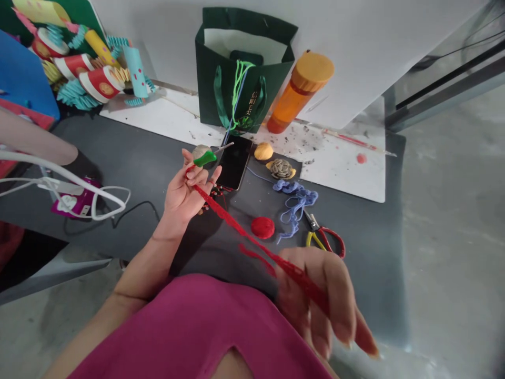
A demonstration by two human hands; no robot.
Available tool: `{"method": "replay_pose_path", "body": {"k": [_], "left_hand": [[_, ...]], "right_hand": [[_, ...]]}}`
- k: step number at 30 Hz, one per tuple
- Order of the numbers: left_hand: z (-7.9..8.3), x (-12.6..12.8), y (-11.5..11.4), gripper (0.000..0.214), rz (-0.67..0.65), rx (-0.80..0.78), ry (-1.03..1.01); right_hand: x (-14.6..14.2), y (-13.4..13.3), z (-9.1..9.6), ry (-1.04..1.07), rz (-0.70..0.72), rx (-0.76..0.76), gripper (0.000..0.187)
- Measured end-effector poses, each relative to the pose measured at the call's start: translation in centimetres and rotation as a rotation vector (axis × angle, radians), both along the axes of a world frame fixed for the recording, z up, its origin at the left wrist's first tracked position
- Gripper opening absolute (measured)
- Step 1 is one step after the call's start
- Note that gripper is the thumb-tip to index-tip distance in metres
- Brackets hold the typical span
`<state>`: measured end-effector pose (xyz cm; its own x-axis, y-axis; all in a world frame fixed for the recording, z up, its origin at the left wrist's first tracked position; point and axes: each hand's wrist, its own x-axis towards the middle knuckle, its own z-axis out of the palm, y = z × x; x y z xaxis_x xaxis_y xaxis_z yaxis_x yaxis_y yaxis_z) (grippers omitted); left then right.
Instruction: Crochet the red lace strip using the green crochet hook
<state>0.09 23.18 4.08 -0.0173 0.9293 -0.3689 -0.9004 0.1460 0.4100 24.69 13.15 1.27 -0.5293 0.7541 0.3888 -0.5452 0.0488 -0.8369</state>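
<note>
1. a white cable (67, 181) and a magenta packet (74, 202) lie far left of the black smartphone (234, 163), on the dark tabletop (363, 284).
2. the left hand (183, 202) sits just left of the smartphone, forearm rising from the lower left, palm turned up. its fingers (193, 176) curl shut around a green-handled crochet hook (204, 158).
3. a red crocheted strip (236, 223) runs from the hook to below the smartphone, passing near a red yarn ball (262, 227).
4. the right hand (311, 295), lower right of the smartphone, is blurred. its fingers (339, 310) seem closed on the strip.
5. too hard a pull between the hands could slip the working loop off the hook, and the strip's loose tail could snag on the yellow-handled snips (319, 237) right of the smartphone.
</note>
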Motion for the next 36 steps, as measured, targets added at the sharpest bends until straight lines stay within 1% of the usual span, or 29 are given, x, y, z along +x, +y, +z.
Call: {"method": "replay_pose_path", "body": {"k": [1,2,3,4,5,7,8,9,10,11,13,15,17,18,19,20,21,23,25,26,27,29,30,31,32,36], "left_hand": [[-0.1,-0.1,0.0,0.037,0.004,0.008,-0.01],[-0.2,-0.3,0.1,0.037,0.009,0.012,-0.013],[-0.3,-0.4,0.1,0.036,0.012,0.012,-0.009],[-0.4,-0.5,0.2,0.034,0.013,0.01,0.001],[-0.4,-0.5,0.2,0.032,0.013,0.009,0.014],[-0.5,-0.6,0.3,0.031,0.009,0.007,0.036],[-0.5,-0.5,0.2,0.031,0.005,0.008,0.045],[-0.5,-0.5,0.2,0.032,0.002,0.011,0.05],[-0.5,-0.4,0.1,0.033,-0.002,0.015,0.049],[-0.4,-0.4,0.1,0.035,-0.009,0.02,0.04],[-0.2,-0.3,-0.1,0.038,-0.02,0.031,0.011],[0.0,-0.2,-0.2,0.039,-0.022,0.042,-0.003],[0.2,-0.2,-0.2,0.037,-0.018,0.048,0.005],[0.3,-0.2,-0.2,0.036,-0.018,0.045,0.009],[0.3,-0.2,-0.2,0.035,-0.021,0.039,0.011],[0.3,-0.2,-0.2,0.035,-0.026,0.031,0.01],[0.3,-0.2,-0.3,0.035,-0.03,0.024,0.009],[0.2,-0.2,-0.3,0.036,-0.035,0.015,0.008],[0.1,-0.2,-0.3,0.036,-0.039,0.013,0.007],[0.1,-0.2,-0.3,0.036,-0.043,0.011,0.006],[0.1,-0.2,-0.3,0.036,-0.047,0.008,0.002],[0.2,-0.2,-0.3,0.037,-0.051,0.002,-0.012],[0.2,-0.2,-0.3,0.039,-0.049,0.001,-0.022],[0.3,-0.2,-0.3,0.04,-0.046,-0.001,-0.032],[0.3,-0.1,-0.3,0.042,-0.044,-0.002,-0.037],[0.5,0.0,-0.5,0.041,-0.051,-0.002,-0.015]], "right_hand": [[0.2,-0.3,-0.1,0.235,0.122,0.057,0.031],[0.2,-0.3,-0.1,0.407,0.183,0.139,0.032],[0.0,0.0,-0.1,0.498,0.219,0.217,0.032],[-0.4,0.4,0.0,0.495,0.256,0.28,0.03],[-0.9,1.0,0.2,0.374,0.273,0.308,0.027],[-2.3,2.1,0.8,-0.045,0.255,0.246,0.029],[-3.2,2.5,1.1,-0.187,0.327,0.247,0.03],[-4.1,2.7,1.3,-0.282,0.438,0.282,0.031],[-5.1,2.7,1.5,-0.371,0.441,0.293,0.033],[-5.9,2.6,1.4,-0.482,0.355,0.318,0.033],[-7.1,2.2,1.2,-0.682,0.09,0.434,0.03],[-7.2,2.0,0.9,-0.749,-0.142,0.503,0.028],[-5.9,2.1,0.7,-0.796,-0.348,0.498,0.023],[-4.9,2.2,0.6,-0.88,-0.446,0.488,0.021],[-3.8,2.3,0.5,-1.009,-0.528,0.485,0.021],[-2.7,2.4,0.3,-1.155,-0.579,0.47,0.027],[-1.7,2.5,0.1,-1.287,-0.588,0.448,0.037],[-0.4,2.8,-0.7,-1.452,-0.523,0.388,0.055],[0.1,3.0,-1.5,-1.453,-0.482,0.333,0.06],[0.1,3.2,-1.8,-1.415,-0.518,0.309,0.059],[0.0,3.3,-2.1,-1.364,-0.59,0.284,0.056],[-0.4,3.6,-2.4,-1.269,-0.788,0.223,0.052],[-0.6,3.8,-2.5,-1.241,-0.872,0.201,0.05],[-0.7,3.9,-2.6,-1.235,-0.925,0.188,0.048],[-0.7,4.0,-2.7,-1.248,-0.943,0.187,0.046],[-1.1,4.3,-3.1,-1.309,-0.88,0.213,0.036]]}}
